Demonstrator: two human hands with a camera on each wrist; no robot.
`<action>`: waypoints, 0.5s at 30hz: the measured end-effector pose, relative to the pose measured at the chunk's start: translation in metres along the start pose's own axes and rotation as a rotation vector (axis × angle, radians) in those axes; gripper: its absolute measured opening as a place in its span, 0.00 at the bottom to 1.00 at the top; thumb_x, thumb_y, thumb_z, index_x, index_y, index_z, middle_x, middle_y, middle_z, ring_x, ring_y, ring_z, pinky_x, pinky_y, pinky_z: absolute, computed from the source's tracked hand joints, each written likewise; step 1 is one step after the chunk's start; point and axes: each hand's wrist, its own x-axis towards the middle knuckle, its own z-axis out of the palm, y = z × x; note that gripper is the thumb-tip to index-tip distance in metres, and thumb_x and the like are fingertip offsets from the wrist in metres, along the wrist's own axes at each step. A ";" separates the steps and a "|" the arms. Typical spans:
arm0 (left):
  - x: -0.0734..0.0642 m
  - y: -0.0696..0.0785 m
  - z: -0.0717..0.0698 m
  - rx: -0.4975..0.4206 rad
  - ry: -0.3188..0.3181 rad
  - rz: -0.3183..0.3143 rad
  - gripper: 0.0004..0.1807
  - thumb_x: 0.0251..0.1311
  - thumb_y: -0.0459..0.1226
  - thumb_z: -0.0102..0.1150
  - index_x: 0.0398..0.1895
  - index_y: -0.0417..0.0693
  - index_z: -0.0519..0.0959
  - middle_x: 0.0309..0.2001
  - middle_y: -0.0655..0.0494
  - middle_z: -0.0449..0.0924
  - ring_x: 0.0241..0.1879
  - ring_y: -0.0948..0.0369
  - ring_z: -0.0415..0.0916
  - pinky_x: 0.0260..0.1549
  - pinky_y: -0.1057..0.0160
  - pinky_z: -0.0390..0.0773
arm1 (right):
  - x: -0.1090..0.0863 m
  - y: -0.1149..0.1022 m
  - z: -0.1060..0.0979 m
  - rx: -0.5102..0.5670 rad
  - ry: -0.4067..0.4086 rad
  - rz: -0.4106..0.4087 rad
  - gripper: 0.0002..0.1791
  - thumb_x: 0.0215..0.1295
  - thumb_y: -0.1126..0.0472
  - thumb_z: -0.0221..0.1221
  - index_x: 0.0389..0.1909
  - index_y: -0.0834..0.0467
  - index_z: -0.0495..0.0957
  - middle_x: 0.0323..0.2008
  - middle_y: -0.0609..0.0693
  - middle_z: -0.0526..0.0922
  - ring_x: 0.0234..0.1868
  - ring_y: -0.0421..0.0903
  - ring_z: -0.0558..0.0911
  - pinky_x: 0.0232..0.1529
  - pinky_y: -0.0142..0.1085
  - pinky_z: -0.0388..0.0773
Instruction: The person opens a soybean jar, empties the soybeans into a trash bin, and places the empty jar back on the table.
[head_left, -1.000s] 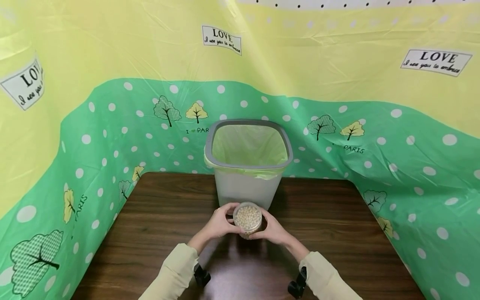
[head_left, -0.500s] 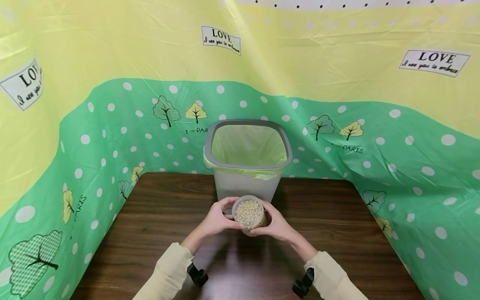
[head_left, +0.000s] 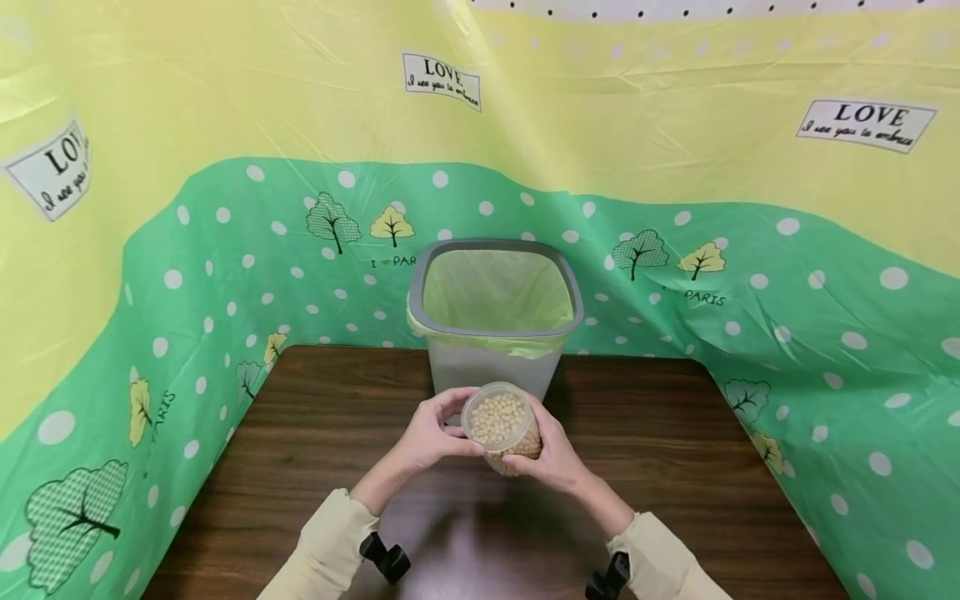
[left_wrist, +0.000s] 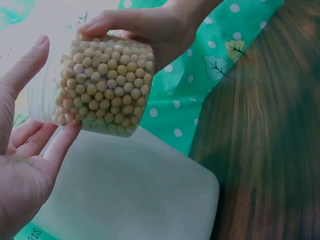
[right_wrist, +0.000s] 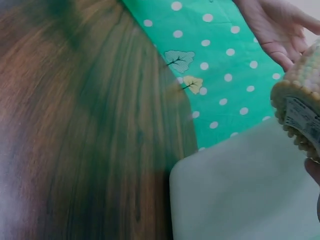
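Note:
A clear, round plastic jar (head_left: pixel 497 421) full of pale, round beans is held between both hands, tilted and raised above the table. My left hand (head_left: pixel 429 433) curves round the top end of the jar, thumb on the near side. My right hand (head_left: pixel 557 457) grips the jar's body from the right. In the left wrist view, the jar (left_wrist: pixel 105 90) lies nearly sideways, the left hand (left_wrist: pixel 25 175) at its rim end and the right hand (left_wrist: pixel 155 25) across its body. The right wrist view shows a printed label (right_wrist: pixel 302 117) on its base; most of the right hand is cut off there.
Behind the jar a grey-white bin (head_left: pixel 480 367) stands at the table's far edge, its grey rim (head_left: pixel 576 292) holding a light green liner. A dark wooden table (head_left: pixel 330 433) lies beneath. Yellow and green patterned cloth (head_left: pixel 225 292) surrounds the table's back and sides.
Both hands have lifted the jar closer to the head camera and slightly forward. Its top now leans left, showing more of its side. The bin has stayed put.

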 end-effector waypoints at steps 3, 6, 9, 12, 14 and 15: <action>-0.001 0.001 -0.001 -0.008 -0.020 0.012 0.41 0.38 0.30 0.72 0.58 0.28 0.64 0.54 0.30 0.66 0.48 0.57 0.72 0.38 0.59 0.79 | -0.004 0.012 0.004 -0.020 0.037 -0.047 0.44 0.41 0.60 0.68 0.59 0.71 0.60 0.49 0.64 0.72 0.47 0.44 0.73 0.46 0.37 0.73; -0.001 0.000 -0.002 -0.007 -0.032 0.030 0.41 0.39 0.34 0.73 0.57 0.27 0.64 0.53 0.30 0.67 0.47 0.61 0.72 0.38 0.60 0.79 | -0.008 0.024 0.007 -0.021 0.055 -0.073 0.44 0.42 0.56 0.67 0.60 0.69 0.60 0.49 0.62 0.73 0.47 0.43 0.74 0.45 0.37 0.74; -0.001 -0.002 -0.002 -0.004 -0.055 0.054 0.43 0.39 0.39 0.73 0.58 0.27 0.64 0.54 0.30 0.65 0.48 0.63 0.71 0.38 0.62 0.79 | -0.010 0.031 0.009 -0.012 0.064 -0.087 0.43 0.44 0.51 0.65 0.60 0.66 0.61 0.48 0.60 0.74 0.46 0.43 0.75 0.44 0.37 0.74; 0.001 -0.003 -0.003 -0.014 -0.100 0.072 0.47 0.39 0.44 0.73 0.60 0.27 0.61 0.58 0.30 0.62 0.50 0.63 0.70 0.39 0.62 0.78 | -0.011 0.032 0.010 0.010 0.067 -0.099 0.42 0.46 0.47 0.63 0.59 0.65 0.63 0.46 0.60 0.75 0.45 0.42 0.75 0.44 0.36 0.75; 0.001 -0.004 -0.003 -0.017 -0.132 0.075 0.49 0.39 0.45 0.72 0.62 0.28 0.59 0.60 0.31 0.60 0.52 0.62 0.69 0.40 0.63 0.78 | -0.010 0.031 0.010 0.013 0.068 -0.108 0.41 0.48 0.44 0.61 0.58 0.66 0.63 0.46 0.60 0.75 0.45 0.42 0.75 0.44 0.35 0.75; 0.001 -0.004 -0.003 -0.018 -0.143 0.076 0.49 0.40 0.45 0.72 0.63 0.29 0.59 0.61 0.31 0.59 0.52 0.61 0.69 0.40 0.63 0.78 | -0.010 0.031 0.010 0.012 0.069 -0.109 0.41 0.49 0.42 0.60 0.58 0.66 0.64 0.46 0.59 0.75 0.45 0.42 0.75 0.44 0.35 0.74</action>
